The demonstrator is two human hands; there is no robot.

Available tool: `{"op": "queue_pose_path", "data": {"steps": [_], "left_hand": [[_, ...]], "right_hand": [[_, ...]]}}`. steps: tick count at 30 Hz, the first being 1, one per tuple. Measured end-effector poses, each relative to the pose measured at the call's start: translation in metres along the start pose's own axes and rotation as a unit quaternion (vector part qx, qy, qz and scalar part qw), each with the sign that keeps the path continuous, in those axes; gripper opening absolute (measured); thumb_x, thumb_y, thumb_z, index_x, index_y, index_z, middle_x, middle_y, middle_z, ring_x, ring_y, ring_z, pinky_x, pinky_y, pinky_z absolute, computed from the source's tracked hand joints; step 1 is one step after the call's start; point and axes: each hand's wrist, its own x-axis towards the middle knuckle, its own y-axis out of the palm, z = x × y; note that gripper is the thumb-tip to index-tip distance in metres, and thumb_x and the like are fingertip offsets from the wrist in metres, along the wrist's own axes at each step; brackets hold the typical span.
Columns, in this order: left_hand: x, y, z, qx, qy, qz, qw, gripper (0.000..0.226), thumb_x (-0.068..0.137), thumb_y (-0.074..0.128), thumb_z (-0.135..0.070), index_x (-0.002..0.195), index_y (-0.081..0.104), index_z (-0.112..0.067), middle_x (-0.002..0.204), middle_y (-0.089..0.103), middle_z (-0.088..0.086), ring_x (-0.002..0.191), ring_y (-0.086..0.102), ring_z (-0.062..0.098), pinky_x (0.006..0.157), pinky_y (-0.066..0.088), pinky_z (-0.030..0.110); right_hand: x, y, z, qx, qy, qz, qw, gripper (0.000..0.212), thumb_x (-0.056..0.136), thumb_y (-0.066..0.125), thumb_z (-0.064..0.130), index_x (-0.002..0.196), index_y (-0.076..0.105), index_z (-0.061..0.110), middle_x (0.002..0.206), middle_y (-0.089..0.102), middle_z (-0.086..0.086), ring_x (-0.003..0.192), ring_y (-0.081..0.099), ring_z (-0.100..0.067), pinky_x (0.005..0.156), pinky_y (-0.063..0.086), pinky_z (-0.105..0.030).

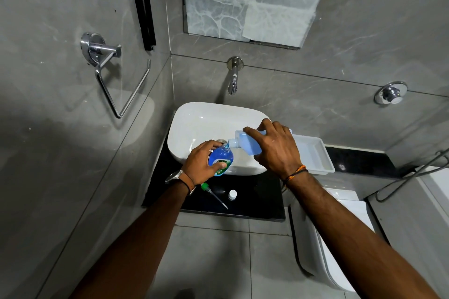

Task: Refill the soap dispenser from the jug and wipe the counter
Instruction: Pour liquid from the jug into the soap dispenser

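Observation:
My left hand (200,162) grips a blue soap dispenser bottle (222,158) with a green label, held over the front of the white basin (194,124). My right hand (274,147) holds a clear jug (245,142) of blue liquid tipped on its side, its neck touching the dispenser's open mouth. Blue liquid shows at the neck. The dispenser's green pump head with its tube (212,194) lies on the black counter (257,204), next to a small white cap (232,194).
A wall tap (233,80) hangs above the basin. A white tray (313,155) sits right of the basin. A chrome towel ring (114,80) is on the left wall, a toilet (328,238) stands at the lower right, and a wall valve (391,93) at the right.

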Motion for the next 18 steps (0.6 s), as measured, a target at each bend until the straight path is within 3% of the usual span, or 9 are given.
{"op": "queue_pose_path", "data": {"steps": [18], "left_hand": [[0.0000, -0.0038, 0.0042, 0.006, -0.001, 0.001, 1.000, 0.052, 0.076, 0.084, -0.026, 0.120, 0.056, -0.022, 0.115, 0.062, -0.007, 0.103, 0.063, 0.014, 0.089, 0.058, 0.029]], "right_hand": [[0.0031, 0.0027, 0.0033, 0.004, -0.006, 0.002, 1.000, 0.086, 0.061, 0.093, 0.024, 0.139, 0.058, 0.023, 0.116, 0.058, -0.015, 0.103, 0.059, -0.038, 0.088, 0.051, -0.052]]}}
